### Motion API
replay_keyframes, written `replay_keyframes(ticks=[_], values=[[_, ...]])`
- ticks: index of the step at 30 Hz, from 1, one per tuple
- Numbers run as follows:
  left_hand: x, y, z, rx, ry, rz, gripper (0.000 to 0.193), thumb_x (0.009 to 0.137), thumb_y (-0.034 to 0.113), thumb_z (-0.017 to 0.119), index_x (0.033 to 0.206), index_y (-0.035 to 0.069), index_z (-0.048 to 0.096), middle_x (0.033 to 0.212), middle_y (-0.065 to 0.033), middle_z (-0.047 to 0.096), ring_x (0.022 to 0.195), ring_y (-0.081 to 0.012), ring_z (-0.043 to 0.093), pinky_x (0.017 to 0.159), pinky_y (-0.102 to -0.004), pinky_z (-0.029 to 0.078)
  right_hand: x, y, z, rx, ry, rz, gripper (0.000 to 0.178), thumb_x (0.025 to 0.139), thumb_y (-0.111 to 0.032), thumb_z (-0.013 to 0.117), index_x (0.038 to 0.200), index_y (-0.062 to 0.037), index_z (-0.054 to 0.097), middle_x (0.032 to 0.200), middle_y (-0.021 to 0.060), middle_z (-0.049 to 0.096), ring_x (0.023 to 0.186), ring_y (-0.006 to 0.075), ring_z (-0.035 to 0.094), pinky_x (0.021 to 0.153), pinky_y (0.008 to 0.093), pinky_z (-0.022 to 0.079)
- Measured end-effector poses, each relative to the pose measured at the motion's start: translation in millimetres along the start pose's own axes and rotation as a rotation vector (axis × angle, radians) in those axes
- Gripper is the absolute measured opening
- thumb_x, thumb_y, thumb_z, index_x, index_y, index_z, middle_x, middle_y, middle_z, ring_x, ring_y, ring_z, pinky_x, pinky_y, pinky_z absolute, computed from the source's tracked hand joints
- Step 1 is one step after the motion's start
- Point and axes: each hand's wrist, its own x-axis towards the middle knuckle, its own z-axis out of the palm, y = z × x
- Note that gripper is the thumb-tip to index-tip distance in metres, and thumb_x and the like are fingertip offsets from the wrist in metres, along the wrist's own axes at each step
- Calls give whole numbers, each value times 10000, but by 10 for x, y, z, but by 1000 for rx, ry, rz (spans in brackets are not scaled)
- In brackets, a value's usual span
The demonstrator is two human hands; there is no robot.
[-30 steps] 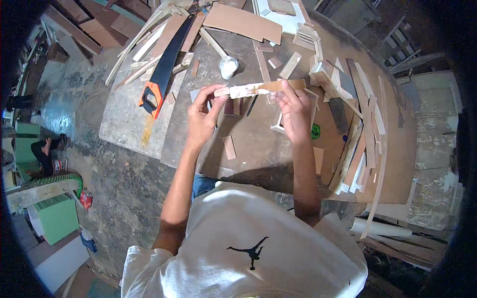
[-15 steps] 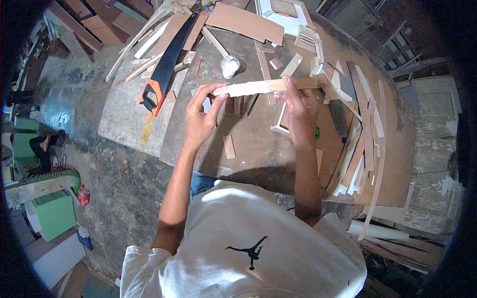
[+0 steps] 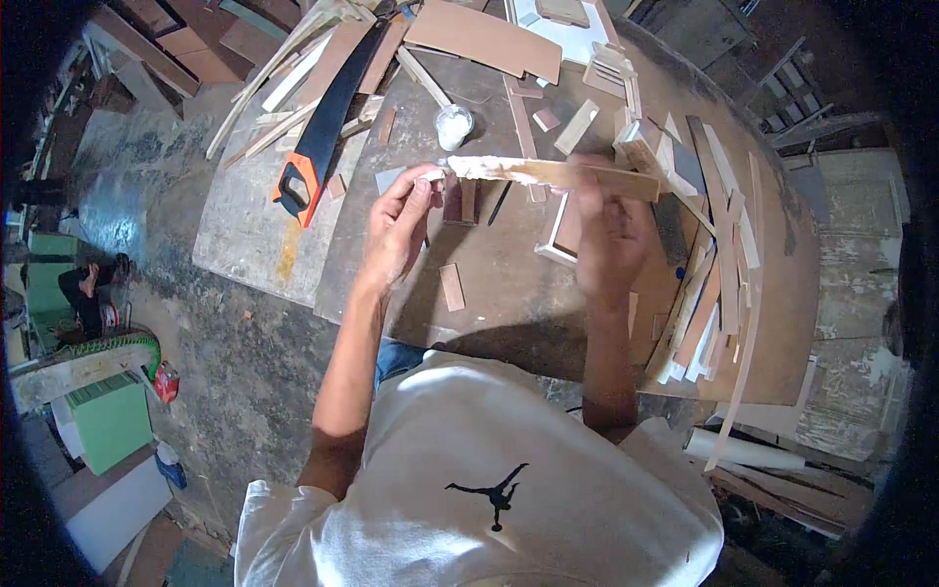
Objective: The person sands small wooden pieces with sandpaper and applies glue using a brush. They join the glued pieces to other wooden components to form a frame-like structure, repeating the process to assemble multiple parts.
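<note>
Saw leftward, cup beyond — left grip closed on block, right grip on strip

From the person's head, one wide fisheye view looks steeply down past the near shirt front and across the desk; its dark rim seems too dim to read.

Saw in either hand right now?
No: the saw lies apart from the left hand, and the right hand holds a white-smeared stick.
</note>
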Motion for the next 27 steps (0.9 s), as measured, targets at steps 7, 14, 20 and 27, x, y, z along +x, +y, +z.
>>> replay_keyframes(ticks=[7, 14, 20, 27], values=[[-15, 105, 158, 0, 82, 55, 303, 963, 142, 605, 1225, -7, 575, 1137, -56, 620, 1043, -120, 559, 946, -286, 412, -23, -70, 62, -157, -164, -289, 148, 897, 8, 643, 1043, 23, 666, 1035, 119, 691, 964, 189, 651, 856, 297, 507], [-91, 169, 227, 393, 224, 290, 302, 905, 36, 667, 1195, 8, 590, 1150, -71, 617, 1085, -131, 558, 947, -285, 434, -107, -30, 50, -170, -77, -303, 142, 886, 21, 650, 1027, 14, 667, 1037, 125, 690, 959, 203, 650, 834, 315, 510], [-120, 233, 271, 735, 243, 558, 283, 870, -3, 691, 1140, -7, 610, 1124, -102, 617, 1041, -166, 575, 882, -292, 450, -185, -139, 49, -252, -75, -266, 147, 858, 34, 666, 1000, -2, 675, 967, 114, 704, 896, 237, 669, 809, 327, 521], [-133, 221, 279, 852, 260, 694, 236, 847, -27, 707, 1063, -16, 614, 1119, -141, 620, 1037, -200, 584, 869, -300, 457, -198, -241, 53, -330, -109, -406, 193, 812, 62, 688, 992, -8, 683, 951, 114, 705, 887, 240, 673, 784, 333, 532]])
